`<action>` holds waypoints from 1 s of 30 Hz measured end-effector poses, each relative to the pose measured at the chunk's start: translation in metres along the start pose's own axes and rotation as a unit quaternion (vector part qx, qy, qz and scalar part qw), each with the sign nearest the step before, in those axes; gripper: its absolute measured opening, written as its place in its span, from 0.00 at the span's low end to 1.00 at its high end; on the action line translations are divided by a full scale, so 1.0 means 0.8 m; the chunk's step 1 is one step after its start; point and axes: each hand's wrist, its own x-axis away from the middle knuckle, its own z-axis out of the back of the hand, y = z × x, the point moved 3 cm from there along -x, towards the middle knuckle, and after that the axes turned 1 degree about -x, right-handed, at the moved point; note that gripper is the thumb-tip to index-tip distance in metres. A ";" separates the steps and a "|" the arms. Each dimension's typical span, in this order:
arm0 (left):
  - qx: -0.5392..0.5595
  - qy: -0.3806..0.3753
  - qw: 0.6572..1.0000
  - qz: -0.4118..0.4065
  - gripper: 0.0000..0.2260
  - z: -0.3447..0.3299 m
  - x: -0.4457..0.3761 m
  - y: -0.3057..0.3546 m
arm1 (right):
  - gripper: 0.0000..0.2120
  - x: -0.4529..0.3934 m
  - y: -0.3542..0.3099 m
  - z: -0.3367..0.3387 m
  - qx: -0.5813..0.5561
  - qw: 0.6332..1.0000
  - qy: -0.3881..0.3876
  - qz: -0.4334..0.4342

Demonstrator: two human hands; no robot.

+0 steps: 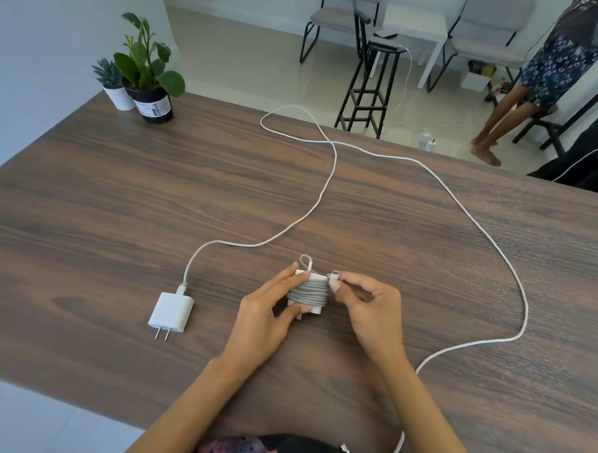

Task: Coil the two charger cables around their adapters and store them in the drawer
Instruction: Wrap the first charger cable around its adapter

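I see both hands meeting at lower centre of the frame over a dark, wood-grain table [120, 198]. My left hand [269, 314] is curled around the wrapped adapter [310, 292], a small white block bound with tight, ribbed turns of grey-white cord; thumb below, fingers along its left edge. My right hand [369, 308] is closed in a pinch, thumb and forefinger gripping the cable plug [334, 275], a short connector with a metallic tip, at the upper right corner of the bundle. A small loop of cord stands up from the top of the bundle.

To the left of the hands, apart from them, lies the second adapter [171, 311]: smooth, white, rounded corners, two flat metal prongs pointing toward the bottom of the frame. Its loose cable [326, 190] is thin, white and braided-looking; it snakes up the middle of the table, loops near the far edge, then sweeps down the right side to the bottom edge.

In the upper left corner of the table stand two potted plants [143, 72], one in a black pot, one in a white pot.
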 end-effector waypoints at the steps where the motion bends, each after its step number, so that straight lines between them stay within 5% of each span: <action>1: 0.009 0.000 1.000 0.009 0.23 0.001 0.000 0.000 | 0.06 -0.001 0.001 0.002 -0.032 0.999 -0.004 -0.027; 11: 0.062 -0.035 0.996 0.044 0.23 0.004 -0.007 0.002 | 0.04 -0.010 -0.005 0.010 -0.051 0.994 -0.059 -0.079; 25: 0.111 -0.035 0.990 0.076 0.14 0.010 -0.018 0.011 | 0.10 -0.010 -0.015 0.009 0.035 0.997 -0.061 -0.010; 30: 0.032 -0.025 0.998 0.054 0.09 0.017 -0.026 0.012 | 0.05 -0.005 -0.020 0.007 0.145 0.988 -0.041 0.036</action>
